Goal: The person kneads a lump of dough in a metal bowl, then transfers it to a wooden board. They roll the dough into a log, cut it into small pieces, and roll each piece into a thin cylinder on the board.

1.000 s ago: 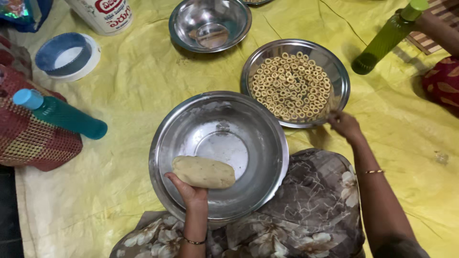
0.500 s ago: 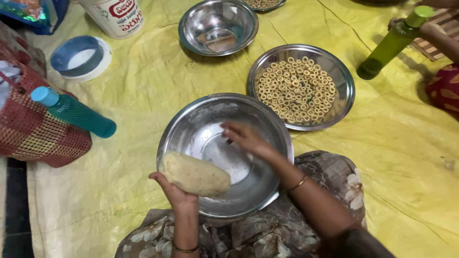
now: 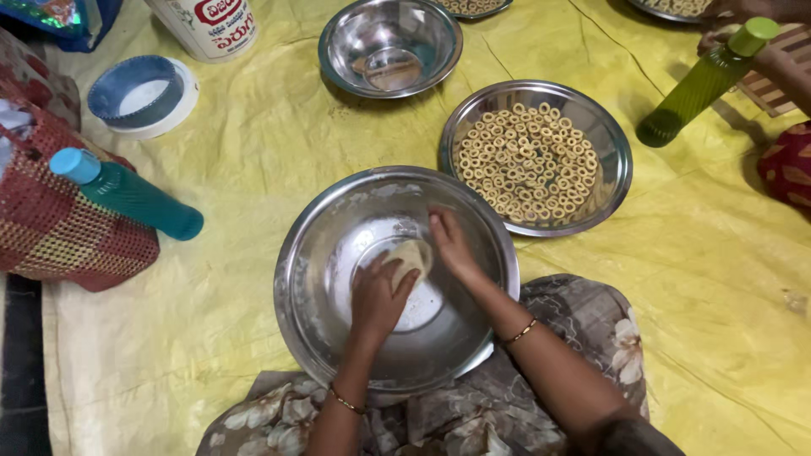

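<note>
A large steel bowl (image 3: 321, 253) stands on the yellow sheet in front of me. Both hands are inside it, closed around a pale lump of dough (image 3: 411, 254) pressed near the bowl's bottom. My left hand (image 3: 378, 291) covers the dough from the near side, fingers curled over it. From the right, my right hand (image 3: 450, 245) cups the same lump. Most of the dough is hidden under my fingers. A steel plate (image 3: 610, 143) full of small dough rings (image 3: 525, 160) lies just beyond the bowl to the right.
An empty smaller steel bowl (image 3: 389, 44) stands at the back. A teal bottle (image 3: 127, 193) lies on a red woven bag (image 3: 51, 228) at left, by a blue lid (image 3: 139, 91) and a white tub (image 3: 207, 25). A green bottle (image 3: 701, 84) stands at right.
My left hand lowered the dough from the bowl's near rim down to its bottom. My right hand left the ring plate, came into the bowl and closed on the dough.
</note>
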